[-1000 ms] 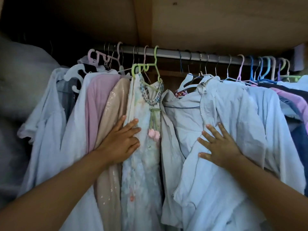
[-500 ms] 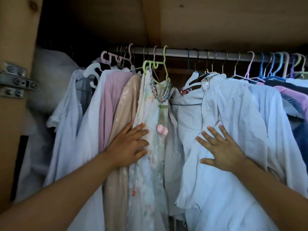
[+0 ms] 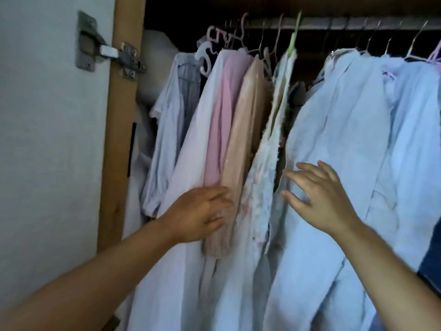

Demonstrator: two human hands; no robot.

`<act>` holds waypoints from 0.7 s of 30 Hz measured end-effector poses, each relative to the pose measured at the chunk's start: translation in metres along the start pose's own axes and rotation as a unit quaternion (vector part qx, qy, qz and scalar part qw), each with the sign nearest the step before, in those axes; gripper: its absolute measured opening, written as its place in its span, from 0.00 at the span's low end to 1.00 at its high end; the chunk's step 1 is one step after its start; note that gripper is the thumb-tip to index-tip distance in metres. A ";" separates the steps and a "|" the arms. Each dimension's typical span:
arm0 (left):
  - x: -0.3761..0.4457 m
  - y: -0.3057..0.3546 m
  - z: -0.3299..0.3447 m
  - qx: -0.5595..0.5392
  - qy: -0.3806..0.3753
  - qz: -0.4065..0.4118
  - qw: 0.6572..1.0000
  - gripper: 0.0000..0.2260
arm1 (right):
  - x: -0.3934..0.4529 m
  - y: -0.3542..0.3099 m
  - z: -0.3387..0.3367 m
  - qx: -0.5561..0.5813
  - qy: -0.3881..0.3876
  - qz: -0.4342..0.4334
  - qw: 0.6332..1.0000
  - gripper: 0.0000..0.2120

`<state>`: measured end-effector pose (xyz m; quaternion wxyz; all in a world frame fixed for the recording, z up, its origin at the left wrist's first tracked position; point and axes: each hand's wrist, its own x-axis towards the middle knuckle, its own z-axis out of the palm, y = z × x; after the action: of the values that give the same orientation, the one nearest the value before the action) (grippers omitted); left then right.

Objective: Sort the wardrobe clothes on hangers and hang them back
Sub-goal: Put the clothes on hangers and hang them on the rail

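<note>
Several garments hang on hangers from a metal rail (image 3: 334,23) inside the wardrobe. My left hand (image 3: 198,216) presses with straight fingers against the beige sequinned garment (image 3: 243,144), beside the pink garment (image 3: 222,125). A floral dress (image 3: 265,168) on a green hanger (image 3: 293,41) hangs edge-on in the middle. My right hand (image 3: 319,197) lies open, fingers spread, on the pale blue zip jacket (image 3: 338,130) and holds nothing. Between the dress and the jacket a dark gap shows.
The wooden wardrobe frame (image 3: 119,139) and a white door (image 3: 47,163) with a metal hinge (image 3: 112,56) stand at the left. More pale shirts (image 3: 171,120) hang at the far left, and light blue clothes (image 3: 415,139) fill the right.
The view has swung left and down, bringing the door and hinge in. My left hand has pushed the left garments aside; the floral dress has turned edge-on and a gap has opened.
</note>
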<state>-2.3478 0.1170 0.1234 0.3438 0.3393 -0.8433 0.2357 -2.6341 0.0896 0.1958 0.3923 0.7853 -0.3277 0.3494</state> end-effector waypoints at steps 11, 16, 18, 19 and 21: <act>-0.221 0.117 -0.085 -0.016 -0.063 -0.296 0.953 0.16 | -0.056 -0.234 -0.003 0.375 0.045 -0.048 0.925 0.16; -0.332 0.179 -0.152 0.043 -0.071 -0.438 0.895 0.15 | -0.089 -0.371 -0.021 0.526 -0.036 -0.085 0.845 0.17; -0.375 0.207 -0.183 0.070 -0.072 -0.493 0.864 0.16 | -0.100 -0.423 -0.036 0.571 -0.058 -0.102 0.812 0.17; -0.392 0.219 -0.196 0.079 -0.068 -0.515 0.851 0.16 | -0.105 -0.444 -0.043 0.591 -0.058 -0.115 0.796 0.17; -0.433 0.249 -0.229 0.101 -0.058 -0.569 0.814 0.16 | -0.113 -0.497 -0.063 0.634 -0.055 -0.146 0.757 0.15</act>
<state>-2.2036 0.6025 -0.0883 0.3307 0.8044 -0.4896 0.0614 -2.3219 0.4075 -0.0597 -0.1683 0.9105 0.0660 0.3718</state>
